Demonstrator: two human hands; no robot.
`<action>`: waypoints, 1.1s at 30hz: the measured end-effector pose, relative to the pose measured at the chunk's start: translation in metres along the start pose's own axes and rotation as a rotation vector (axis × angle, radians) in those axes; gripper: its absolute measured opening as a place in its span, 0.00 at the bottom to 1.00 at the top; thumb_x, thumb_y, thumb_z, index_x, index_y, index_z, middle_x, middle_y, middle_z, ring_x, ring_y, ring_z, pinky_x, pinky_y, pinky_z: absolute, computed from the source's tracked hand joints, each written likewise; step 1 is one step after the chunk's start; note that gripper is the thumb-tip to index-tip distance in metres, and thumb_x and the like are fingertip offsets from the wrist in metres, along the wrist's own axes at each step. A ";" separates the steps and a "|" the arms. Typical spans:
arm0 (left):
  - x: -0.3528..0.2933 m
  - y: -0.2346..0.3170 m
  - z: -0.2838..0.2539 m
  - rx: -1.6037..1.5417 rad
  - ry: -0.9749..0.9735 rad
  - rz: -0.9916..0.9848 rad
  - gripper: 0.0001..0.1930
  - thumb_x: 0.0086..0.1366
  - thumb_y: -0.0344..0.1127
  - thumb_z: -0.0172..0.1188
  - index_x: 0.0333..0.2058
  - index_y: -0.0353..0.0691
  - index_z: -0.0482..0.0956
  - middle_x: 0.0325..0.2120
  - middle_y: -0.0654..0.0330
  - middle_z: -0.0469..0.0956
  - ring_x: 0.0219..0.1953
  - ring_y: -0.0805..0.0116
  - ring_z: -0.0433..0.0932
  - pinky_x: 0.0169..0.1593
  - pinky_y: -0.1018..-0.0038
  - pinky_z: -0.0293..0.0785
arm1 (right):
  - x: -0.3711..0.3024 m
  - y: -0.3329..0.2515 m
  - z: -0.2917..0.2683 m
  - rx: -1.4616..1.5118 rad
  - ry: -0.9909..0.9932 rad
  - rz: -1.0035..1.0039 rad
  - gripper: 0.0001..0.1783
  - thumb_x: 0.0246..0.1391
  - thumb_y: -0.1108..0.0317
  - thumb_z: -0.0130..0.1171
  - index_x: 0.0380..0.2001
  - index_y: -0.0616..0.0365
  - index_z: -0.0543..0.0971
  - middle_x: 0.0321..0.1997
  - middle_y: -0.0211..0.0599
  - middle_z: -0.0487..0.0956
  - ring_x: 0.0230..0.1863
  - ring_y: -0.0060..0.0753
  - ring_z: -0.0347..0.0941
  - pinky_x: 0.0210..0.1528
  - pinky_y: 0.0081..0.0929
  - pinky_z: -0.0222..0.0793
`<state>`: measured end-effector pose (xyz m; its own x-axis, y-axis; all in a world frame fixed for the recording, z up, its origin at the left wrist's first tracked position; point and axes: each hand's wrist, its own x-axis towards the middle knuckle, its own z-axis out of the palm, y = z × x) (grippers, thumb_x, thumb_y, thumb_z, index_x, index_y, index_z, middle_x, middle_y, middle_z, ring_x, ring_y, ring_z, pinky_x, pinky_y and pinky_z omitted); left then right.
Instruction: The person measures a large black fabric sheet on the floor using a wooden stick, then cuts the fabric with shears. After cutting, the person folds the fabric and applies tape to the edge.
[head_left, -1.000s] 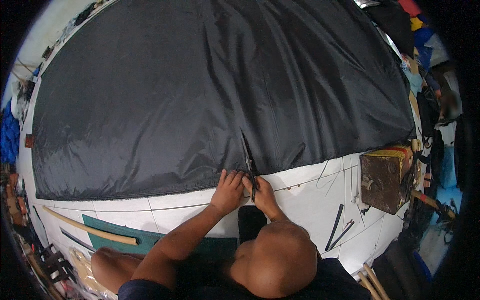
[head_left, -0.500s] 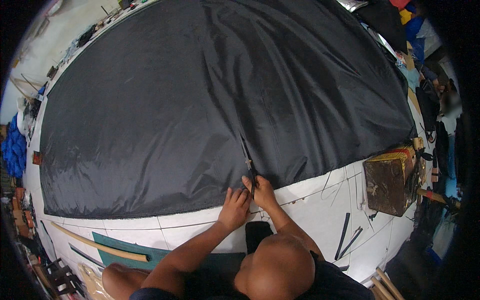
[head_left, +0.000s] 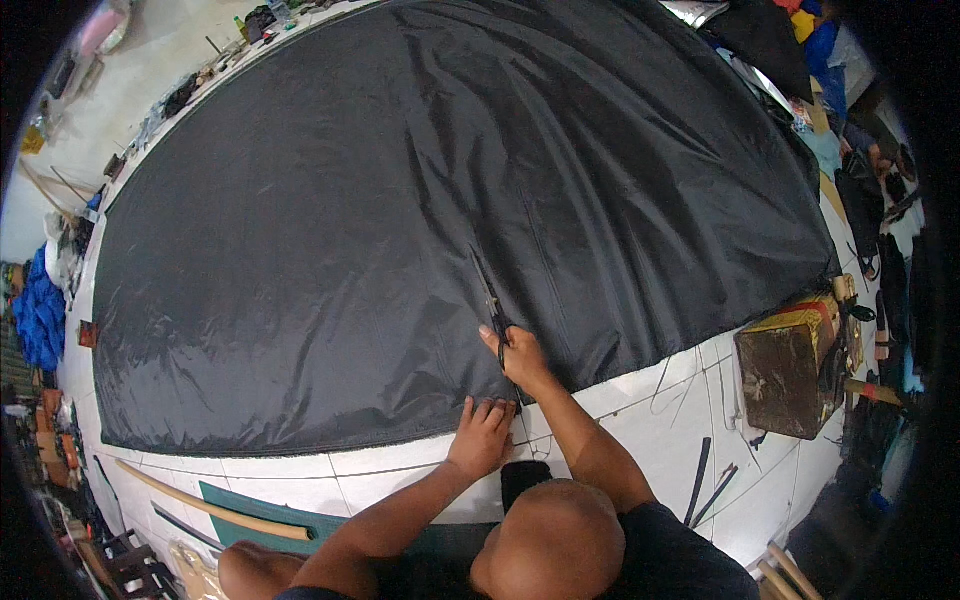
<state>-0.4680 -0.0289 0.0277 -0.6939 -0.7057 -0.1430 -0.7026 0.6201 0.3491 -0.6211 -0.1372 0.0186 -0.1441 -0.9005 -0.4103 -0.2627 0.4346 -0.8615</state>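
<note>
A large sheet of black fabric [head_left: 280, 230] covers most of the floor in front of me, smooth at the left and creased toward the right. My right hand [head_left: 522, 358] is closed round the handles of a pair of scissors [head_left: 491, 295]. Their blades point away from me and lie over the fabric near its middle, and the handles are partly hidden by my fingers. At the near edge of the sheet, my left hand [head_left: 483, 432] rests with its fingers stretched over the fabric, slightly apart. It is nearer to me than the right hand.
White floor tiles [head_left: 630, 410] border the sheet. A worn box [head_left: 785, 380] stands by its right corner, with dark strips [head_left: 702, 480] nearby. At the near left, a cardboard-coloured tube [head_left: 215, 505] lies across a green mat [head_left: 345, 525]. Clutter lines both sides.
My right hand has moved forward over the fabric with the scissors. The left hand stays by the near edge, so the two hands are farther apart. The view has shifted slightly.
</note>
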 end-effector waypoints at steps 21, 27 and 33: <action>0.020 0.021 -0.013 0.000 -0.154 -0.119 0.35 0.61 0.48 0.63 0.66 0.50 0.65 0.48 0.52 0.66 0.57 0.46 0.64 0.63 0.33 0.54 | 0.090 -0.038 0.018 0.063 0.021 -0.023 0.33 0.56 0.37 0.61 0.16 0.55 0.70 0.14 0.29 0.68 0.16 0.26 0.67 0.19 0.29 0.60; 0.020 0.018 -0.008 -0.042 -0.134 -0.130 0.35 0.61 0.46 0.62 0.66 0.49 0.65 0.49 0.51 0.66 0.56 0.46 0.65 0.62 0.31 0.54 | 0.131 -0.051 0.026 -0.044 0.036 0.046 0.39 0.55 0.33 0.58 0.25 0.68 0.79 0.27 0.55 0.79 0.33 0.54 0.78 0.38 0.45 0.69; 0.020 0.019 -0.010 -0.058 -0.149 -0.139 0.36 0.60 0.45 0.62 0.66 0.49 0.64 0.50 0.50 0.66 0.56 0.46 0.65 0.62 0.30 0.53 | 0.149 -0.052 0.028 0.078 0.036 -0.015 0.32 0.56 0.38 0.62 0.15 0.53 0.67 0.13 0.28 0.66 0.14 0.24 0.64 0.18 0.27 0.58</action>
<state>-0.4939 -0.0349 0.0408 -0.6094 -0.7222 -0.3272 -0.7860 0.4962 0.3688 -0.6021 -0.2943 -0.0056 -0.1754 -0.9053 -0.3870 -0.1904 0.4168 -0.8888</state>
